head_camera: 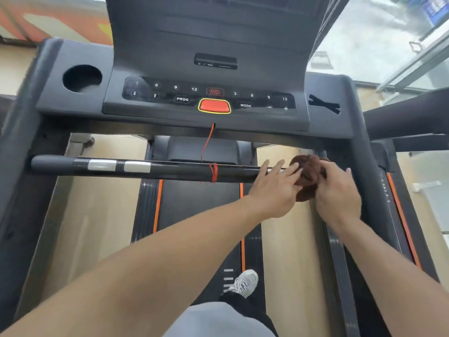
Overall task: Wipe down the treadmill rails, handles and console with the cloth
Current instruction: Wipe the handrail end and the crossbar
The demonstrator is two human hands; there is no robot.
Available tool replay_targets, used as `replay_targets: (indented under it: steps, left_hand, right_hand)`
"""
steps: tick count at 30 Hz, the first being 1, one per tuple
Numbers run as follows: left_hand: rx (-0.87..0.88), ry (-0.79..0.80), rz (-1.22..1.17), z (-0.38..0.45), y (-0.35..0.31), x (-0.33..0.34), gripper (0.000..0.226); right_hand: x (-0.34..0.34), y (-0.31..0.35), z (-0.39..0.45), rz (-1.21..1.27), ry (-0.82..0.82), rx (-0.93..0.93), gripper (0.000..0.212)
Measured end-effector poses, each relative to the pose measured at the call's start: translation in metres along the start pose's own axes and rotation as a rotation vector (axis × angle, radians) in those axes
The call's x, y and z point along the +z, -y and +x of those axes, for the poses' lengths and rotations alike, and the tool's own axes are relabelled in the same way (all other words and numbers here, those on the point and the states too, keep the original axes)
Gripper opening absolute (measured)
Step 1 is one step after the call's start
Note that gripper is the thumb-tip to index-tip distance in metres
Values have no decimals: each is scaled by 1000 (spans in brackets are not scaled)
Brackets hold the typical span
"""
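Note:
A dark brown cloth (306, 176) is bunched around the right end of the black front handlebar (170, 169). My right hand (336, 190) grips the cloth from the right, fingers curled over it. My left hand (274, 188) lies beside it with fingers stretched forward, touching the cloth's left side and the bar. Above the bar sits the grey console (209, 96) with its button panel and a red stop button (214, 106). The right side rail (364, 152) runs down just right of my right hand.
A red safety cord (213, 171) hangs from the console and loops around the handlebar. A round cup holder (82, 78) sits at the console's left. The treadmill belt (194, 215) lies below, with my white shoe (244, 283) on it. A window is at the right.

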State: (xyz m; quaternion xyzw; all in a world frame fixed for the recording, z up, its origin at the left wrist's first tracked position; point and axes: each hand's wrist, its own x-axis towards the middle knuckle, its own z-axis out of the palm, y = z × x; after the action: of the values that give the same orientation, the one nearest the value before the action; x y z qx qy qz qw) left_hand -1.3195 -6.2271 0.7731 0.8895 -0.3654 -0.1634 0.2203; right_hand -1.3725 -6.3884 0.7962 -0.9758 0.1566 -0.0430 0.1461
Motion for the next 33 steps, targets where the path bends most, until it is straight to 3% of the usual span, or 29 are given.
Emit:
replay_targets:
  steps: [3,6,10,14,22,26,28,30,33]
  left_hand:
    - [-84,-95,-159,6,2,7,54]
    - [-158,-210,-137,-3,0,10,56]
    - [-437,-304,57,-24,2,12,53]
    - [-562,-269,96,-34,5,2,52]
    - [-736,-138,95,-9,-9,-7,49]
    - [-579,-20,124,22,-31,-3,52]
    - [-456,-46,22,39,-53,4,49]
    - [-338,-187,-239,48,-81,9,38]
    - [-173,-402,-715,45,-121,10,21]
  right_hand:
    - [13,-14,20,35,160,-171,23]
    - [24,-6,29,2,137,-278,25]
    - [33,20,34,-62,91,-427,38]
    - [43,41,44,-62,116,-481,51]
    - [40,28,53,-29,158,-493,44]
    - [14,-23,56,-96,171,-418,40]
    - [-12,-44,55,-61,176,-359,35]
    - [-42,-59,47,18,55,-317,37]
    - [-88,-83,21,126,-274,-244,34]
